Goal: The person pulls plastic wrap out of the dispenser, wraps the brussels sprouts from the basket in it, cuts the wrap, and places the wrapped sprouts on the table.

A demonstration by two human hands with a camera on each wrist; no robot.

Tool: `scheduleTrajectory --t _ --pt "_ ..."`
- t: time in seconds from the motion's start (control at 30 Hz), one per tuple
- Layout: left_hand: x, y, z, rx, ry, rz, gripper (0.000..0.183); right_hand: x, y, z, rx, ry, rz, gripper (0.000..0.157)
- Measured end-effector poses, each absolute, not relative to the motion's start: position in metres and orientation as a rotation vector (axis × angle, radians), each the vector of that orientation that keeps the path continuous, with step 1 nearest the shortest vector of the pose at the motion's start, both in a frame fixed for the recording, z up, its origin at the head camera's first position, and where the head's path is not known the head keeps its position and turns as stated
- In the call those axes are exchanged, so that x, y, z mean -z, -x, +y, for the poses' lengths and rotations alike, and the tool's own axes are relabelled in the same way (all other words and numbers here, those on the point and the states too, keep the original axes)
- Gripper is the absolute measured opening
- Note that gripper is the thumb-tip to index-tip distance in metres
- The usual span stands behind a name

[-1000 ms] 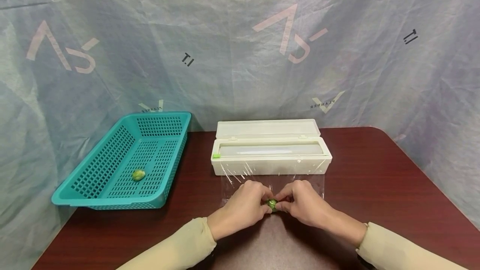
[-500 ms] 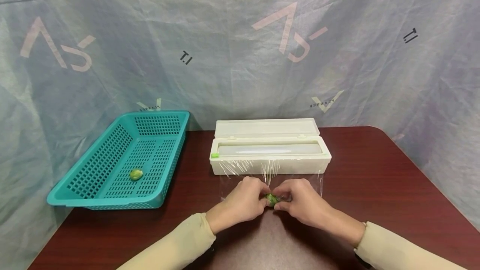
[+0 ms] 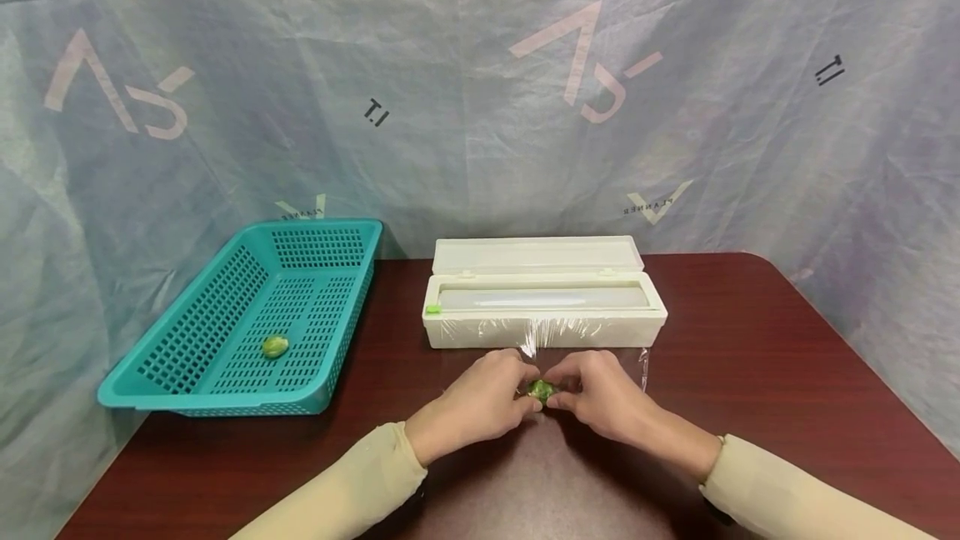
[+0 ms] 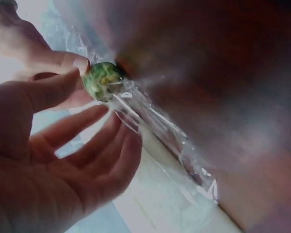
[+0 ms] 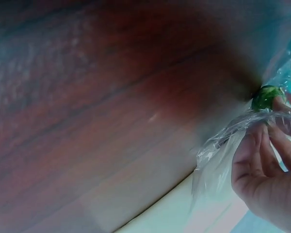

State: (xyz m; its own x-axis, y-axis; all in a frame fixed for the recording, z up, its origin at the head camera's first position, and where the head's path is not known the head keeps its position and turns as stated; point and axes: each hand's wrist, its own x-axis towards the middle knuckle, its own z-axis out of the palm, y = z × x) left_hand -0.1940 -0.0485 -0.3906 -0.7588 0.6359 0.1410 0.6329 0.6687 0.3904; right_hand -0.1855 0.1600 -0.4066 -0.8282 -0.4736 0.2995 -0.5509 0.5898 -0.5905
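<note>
A small green Brussels sprout (image 3: pixel 541 391) sits between my two hands at the middle of the table, with clear plastic wrap (image 4: pixel 155 121) gathered around it. From the left, my left hand (image 3: pixel 483 397) pinches the sprout and film with thumb and fingers. My right hand (image 3: pixel 603 398) does the same from the right, thumb low and index finger above. The film stretches back from the sprout to a white wrap dispenser (image 3: pixel 442 333), creased toward the middle. In the left wrist view, shiny sprout leaves (image 4: pixel 104 80) show between the fingertips.
At the left stands a teal perforated basket (image 3: pixel 348 332) with a single Brussels sprout (image 3: pixel 275 347) inside. The dispenser's lid (image 3: pixel 536 255) is raised, and a green slider (image 3: pixel 433 309) is at its left end. A grey curtain (image 3: pixel 480 107) hangs behind the dark red table (image 3: pixel 750 357).
My hands have rolled the wrapped sprout slightly toward the dispenser. The film's creases have drawn together at the middle, and its left edge has pulled inward.
</note>
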Motion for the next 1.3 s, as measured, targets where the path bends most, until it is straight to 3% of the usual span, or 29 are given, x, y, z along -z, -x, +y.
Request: scheduleTrajectory --t 0.2,0.7,1.3 --pt "0.393 0.187 -0.048 -0.721 -1.106 2.990 0.028 0.404 0.189 0.161 -1.068 -0.891 -2.705 0.016" --pt "0.401 0.203 -0.038 -0.841 -1.095 2.916 0.022 0.403 0.199 0.163 -1.086 -0.909 -2.776 0.012" --pt "0.400 0.217 -0.031 -0.787 -1.002 2.926 0.016 0.412 0.194 0.160 -1.004 -0.759 -2.661 0.030"
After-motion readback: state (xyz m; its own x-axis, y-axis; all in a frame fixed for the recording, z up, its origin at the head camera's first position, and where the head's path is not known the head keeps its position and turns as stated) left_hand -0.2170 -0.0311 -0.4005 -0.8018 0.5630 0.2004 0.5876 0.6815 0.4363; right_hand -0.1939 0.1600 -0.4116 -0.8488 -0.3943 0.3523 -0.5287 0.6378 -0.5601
